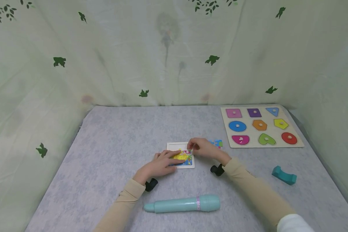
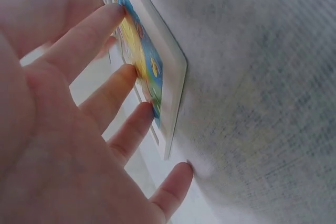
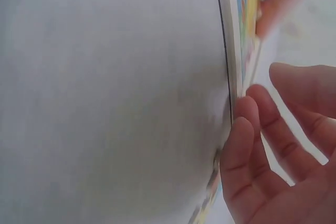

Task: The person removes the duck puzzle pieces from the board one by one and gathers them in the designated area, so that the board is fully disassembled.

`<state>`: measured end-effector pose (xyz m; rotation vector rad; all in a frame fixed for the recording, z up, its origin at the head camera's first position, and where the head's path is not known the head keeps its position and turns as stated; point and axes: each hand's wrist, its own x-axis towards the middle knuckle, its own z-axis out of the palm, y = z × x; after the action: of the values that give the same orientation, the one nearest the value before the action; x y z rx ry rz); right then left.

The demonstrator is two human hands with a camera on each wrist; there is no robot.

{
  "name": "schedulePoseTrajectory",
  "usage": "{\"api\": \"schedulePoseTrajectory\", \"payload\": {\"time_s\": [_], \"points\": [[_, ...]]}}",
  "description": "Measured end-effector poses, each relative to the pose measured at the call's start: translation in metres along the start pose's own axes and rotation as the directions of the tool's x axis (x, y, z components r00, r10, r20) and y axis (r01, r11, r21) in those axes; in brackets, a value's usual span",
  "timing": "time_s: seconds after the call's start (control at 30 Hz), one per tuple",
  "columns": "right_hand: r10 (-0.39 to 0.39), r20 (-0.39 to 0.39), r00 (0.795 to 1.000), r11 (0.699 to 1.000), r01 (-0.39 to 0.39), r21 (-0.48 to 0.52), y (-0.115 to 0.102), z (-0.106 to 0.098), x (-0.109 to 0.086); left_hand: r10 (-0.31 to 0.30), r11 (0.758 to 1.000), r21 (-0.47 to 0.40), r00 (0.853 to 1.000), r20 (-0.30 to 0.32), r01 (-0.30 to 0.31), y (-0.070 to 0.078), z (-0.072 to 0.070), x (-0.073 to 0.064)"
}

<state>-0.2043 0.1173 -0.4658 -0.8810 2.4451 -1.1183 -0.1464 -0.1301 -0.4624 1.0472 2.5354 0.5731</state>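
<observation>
A small jigsaw puzzle with a white frame (image 1: 171, 144) lies flat, its yellow-and-blue picture (image 1: 179, 156) filling the lower part and a pale strip showing along the top. My left hand (image 1: 159, 163) spreads straight fingers across the picture; in the left wrist view several fingertips (image 2: 143, 109) press on it, and one finger reaches past the frame (image 2: 176, 77). At the frame's upper right corner is my right hand (image 1: 203, 148), its fingers loosely bent. In the right wrist view its fingertips (image 3: 239, 129) touch the frame's edge, thumb apart, with no piece visible between them.
Loose blue puzzle pieces (image 1: 217, 143) lie just right of my right hand. A shape-peg board (image 1: 226, 135) occupies the back right. A teal arch block (image 1: 284, 175) sits at right, and a light-teal microphone-shaped toy (image 1: 181, 204) lies in front. A patterned curtain (image 1: 127, 58) surrounds the table.
</observation>
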Motion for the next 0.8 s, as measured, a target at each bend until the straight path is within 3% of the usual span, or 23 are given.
{"api": "schedulePoseTrajectory", "payload": {"time_s": [0.27, 0.8], "points": [[0.025, 0.02, 0.999, 0.998, -0.024, -0.062, -0.004, 0.013, 0.006, -0.022, 0.999, 0.043, 1.0, 0.019, 0.021, 0.003, 0.001, 0.0], [0.053, 0.019, 0.998, 0.994, -0.051, -0.097, -0.006, 0.016, 0.005, -0.036, 0.999, 0.008, 0.999, 0.018, 0.036, 0.002, 0.0, 0.0]]}}
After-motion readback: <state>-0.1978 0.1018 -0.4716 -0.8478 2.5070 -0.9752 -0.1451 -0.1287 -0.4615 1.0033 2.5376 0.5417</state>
